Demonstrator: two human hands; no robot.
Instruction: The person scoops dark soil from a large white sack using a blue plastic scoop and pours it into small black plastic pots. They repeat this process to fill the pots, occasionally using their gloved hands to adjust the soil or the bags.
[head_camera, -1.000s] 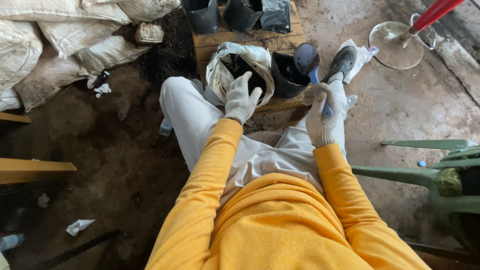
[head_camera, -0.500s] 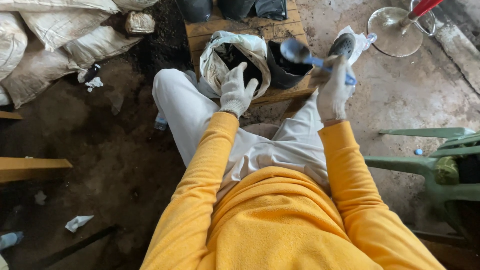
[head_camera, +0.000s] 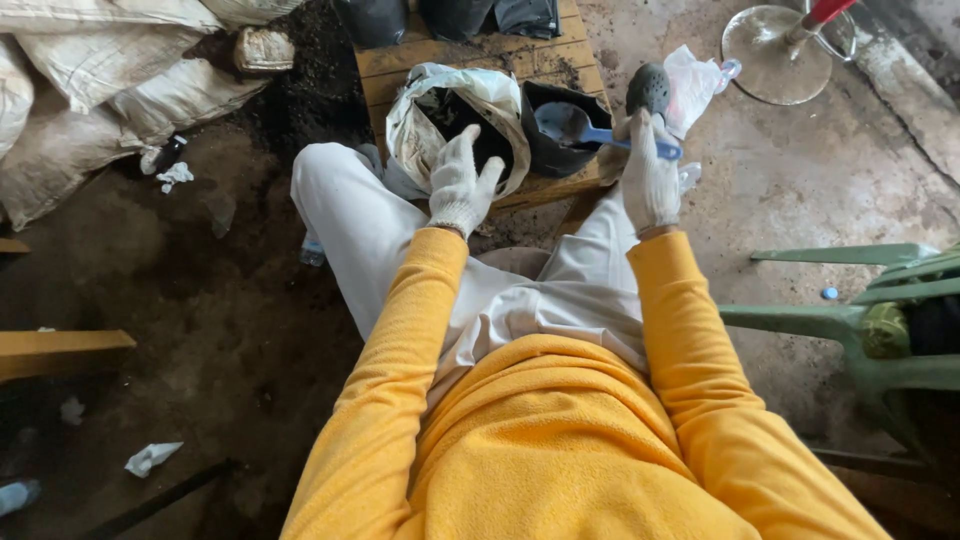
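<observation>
Head view: left hand, white-gloved, fingers spread loose at the mouth of the white woven sack of dark soil. Right hand grips the blue plastic scoop, bowl over the black plastic pot; potting looks underway. Wooden pallet, stained concrete floor, green plastic chair.

both arms in loose yellow fleece sleeves reach forward over the knees in pale trousers. the left hand in a white knitted work glove is spread, fingers slightly splayed and pointing away, thumb out to the right, palm down. the right hand in a matching white knitted glove is curled into a closed grip, knuckles up, wrist straight.
</observation>
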